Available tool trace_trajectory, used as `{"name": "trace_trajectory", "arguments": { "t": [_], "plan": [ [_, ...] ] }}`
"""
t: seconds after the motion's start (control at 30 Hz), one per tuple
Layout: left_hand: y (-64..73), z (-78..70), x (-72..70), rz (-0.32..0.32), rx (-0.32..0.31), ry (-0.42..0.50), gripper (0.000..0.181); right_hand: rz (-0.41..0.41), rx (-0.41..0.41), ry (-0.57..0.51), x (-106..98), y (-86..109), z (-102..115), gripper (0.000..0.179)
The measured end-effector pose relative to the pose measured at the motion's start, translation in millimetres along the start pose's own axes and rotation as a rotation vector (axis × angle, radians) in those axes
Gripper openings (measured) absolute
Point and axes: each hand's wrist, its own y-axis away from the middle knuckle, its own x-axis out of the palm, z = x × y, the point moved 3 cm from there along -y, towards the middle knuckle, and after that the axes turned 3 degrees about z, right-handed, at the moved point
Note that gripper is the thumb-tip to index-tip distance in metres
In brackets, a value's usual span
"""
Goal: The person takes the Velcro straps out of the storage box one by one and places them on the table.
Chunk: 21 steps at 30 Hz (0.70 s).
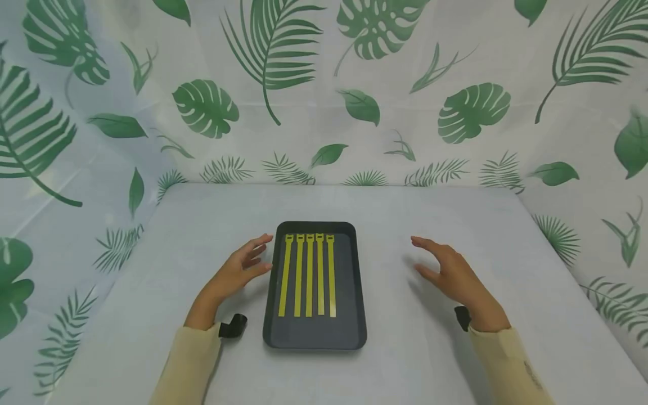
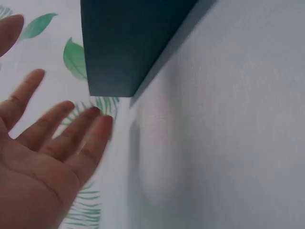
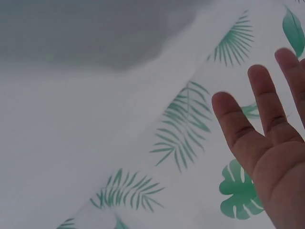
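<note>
A dark grey tray (image 1: 350, 326) stands on the white table. In it several yellow cable straps (image 1: 309, 275), each with a slotted head at the far end, lie side by side lengthwise. My left hand (image 1: 234, 274) is just left of the tray, fingertips close to its wall and nothing in its grasp. The left wrist view has that hand (image 2: 52, 152) with fingers spread below the tray's dark side (image 2: 124, 43). Well to the right of the tray hovers my right hand (image 1: 453, 277), holding nothing; its fingers (image 3: 267, 100) look loosely extended in the right wrist view.
A pale cloth covers the table (image 1: 405, 360). Behind it and at both sides hang white curtains (image 1: 304, 124) printed with green leaves. Dark straps with small black devices (image 1: 234, 326) sit at the wrists, beside cream sleeves (image 1: 189, 360).
</note>
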Motion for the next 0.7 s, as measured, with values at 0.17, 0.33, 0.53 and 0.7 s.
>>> {"name": "trace_trajectory", "arguments": {
  "t": [0.17, 0.33, 0.53, 0.7],
  "plan": [
    [-10.9, 11.6, -2.3, 0.034, 0.032, 0.243, 0.067, 0.018, -0.036, -0.058, -3, -16.6, 6, 0.056],
    [-17.4, 18.8, 0.9, 0.100, 0.073, 0.341, 0.071, 0.054, -0.048, -0.096, -4, -34.4, 13, 0.053],
    [-20.4, 25.6, 5.3, 0.140, 0.078, 0.372, 0.074, 0.084, -0.061, -0.153, -5, -51.4, 23, 0.050],
    [-16.6, 32.2, 8.6, 0.154, 0.069, 0.344, 0.074, 0.108, -0.117, -0.190, 3, -61.5, 26, 0.044]
  ]
}}
